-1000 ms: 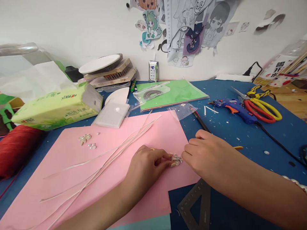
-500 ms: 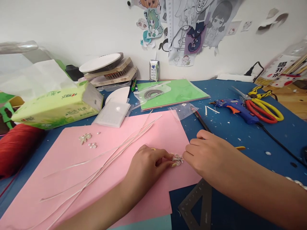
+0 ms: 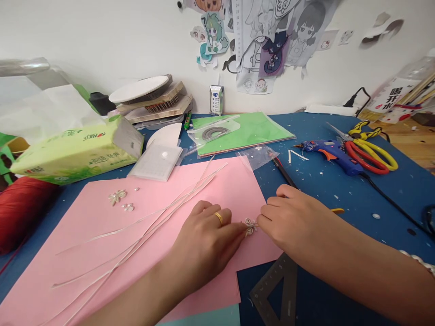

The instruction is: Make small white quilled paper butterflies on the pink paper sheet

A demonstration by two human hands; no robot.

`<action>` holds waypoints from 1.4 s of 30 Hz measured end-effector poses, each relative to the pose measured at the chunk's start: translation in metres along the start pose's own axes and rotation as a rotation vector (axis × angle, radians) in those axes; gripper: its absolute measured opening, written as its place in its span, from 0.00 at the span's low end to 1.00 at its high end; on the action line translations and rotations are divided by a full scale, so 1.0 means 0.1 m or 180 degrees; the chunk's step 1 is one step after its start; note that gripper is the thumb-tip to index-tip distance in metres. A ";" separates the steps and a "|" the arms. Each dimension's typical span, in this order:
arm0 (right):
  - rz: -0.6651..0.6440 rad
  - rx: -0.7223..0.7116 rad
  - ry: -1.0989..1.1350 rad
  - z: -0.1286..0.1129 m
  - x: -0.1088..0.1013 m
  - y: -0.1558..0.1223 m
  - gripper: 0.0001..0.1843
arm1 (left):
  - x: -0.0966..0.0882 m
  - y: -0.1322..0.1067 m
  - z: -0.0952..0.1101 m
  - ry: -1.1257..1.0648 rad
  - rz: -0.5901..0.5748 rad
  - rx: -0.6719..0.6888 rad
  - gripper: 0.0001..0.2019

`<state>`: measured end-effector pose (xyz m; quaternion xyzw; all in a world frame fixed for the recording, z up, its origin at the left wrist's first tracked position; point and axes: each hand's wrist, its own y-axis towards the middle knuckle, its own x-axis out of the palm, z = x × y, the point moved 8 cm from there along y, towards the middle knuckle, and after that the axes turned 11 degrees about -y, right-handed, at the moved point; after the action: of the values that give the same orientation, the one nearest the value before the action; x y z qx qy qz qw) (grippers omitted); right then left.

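A small white coiled paper piece (image 3: pixel 250 225) lies on the pink sheet (image 3: pixel 102 244) near its right edge. My left hand (image 3: pixel 207 240), with a gold ring, pinches it from the left with closed fingertips. My right hand (image 3: pixel 292 222) meets it from the right, fingers curled together on the same piece. Long thin white paper strips (image 3: pixel 152 222) fan across the sheet to the left. Two small finished curled paper shapes (image 3: pixel 118 199) rest at the sheet's far left.
On the blue mat (image 3: pixel 340 190): a grey set square (image 3: pixel 278 290) near me, a dark pen (image 3: pixel 283 174), a blue glue gun (image 3: pixel 331 151) with cord, red and yellow scissors (image 3: pixel 370 156), green paper (image 3: pixel 244 131), a tissue pack (image 3: pixel 78 151), red yarn (image 3: pixel 20 208).
My left hand has turned so its back and ring face up, covering more of the coiled piece. The right hand has hardly moved.
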<state>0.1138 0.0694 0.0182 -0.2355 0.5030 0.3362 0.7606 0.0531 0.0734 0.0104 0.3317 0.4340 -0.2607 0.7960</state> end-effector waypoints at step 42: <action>0.1081 0.1184 -0.0002 0.69 0.03 -0.27 0.09 | 0.35 -0.14 0.28 0.1188 -0.0663 0.0101 0.16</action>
<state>0.1767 0.1001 0.0426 -0.0035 0.5883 0.3610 0.7236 0.0751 0.0386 -0.0132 0.3401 0.6018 -0.2824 0.6652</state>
